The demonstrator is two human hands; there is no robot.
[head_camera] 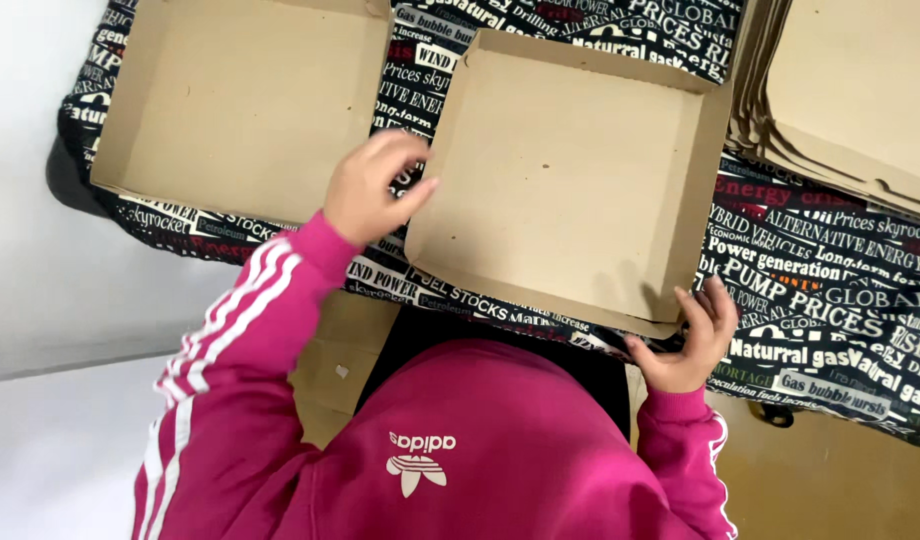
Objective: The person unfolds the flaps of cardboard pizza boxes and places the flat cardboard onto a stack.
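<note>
Cardboard tray [570,170] sits on the table right in front of the person, a shallow brown box with its walls folded up on all sides, lying a little askew on the black cloth [830,270] that is printed all over with white and red lettering. Its near edge reaches the table's edge, just above the person's chest.

At the tray's left wall is the left hand [378,188], fingers loosely curled and thumb pointing toward the cardboard, the fingertips touching or very nearly touching that wall; I cannot tell whether it actually pinches the edge. At the near right corner is the right hand [692,342], palm up and fingers half open, cupped under the corner with the fingertips against the cardboard.

Both arms are in bright pink sleeves [250,330] with white stripes, part of a pink hooded top.

To the left, just beside the first tray, lies a second folded tray [240,100] of the same brown card, hanging slightly over the table's left end. At the far right is a stack of flat unfolded cardboard blanks [850,90], its layered edges showing. Below the table more brown cardboard [840,490] lies on the floor, and to the left is a pale wall and floor [50,300].
</note>
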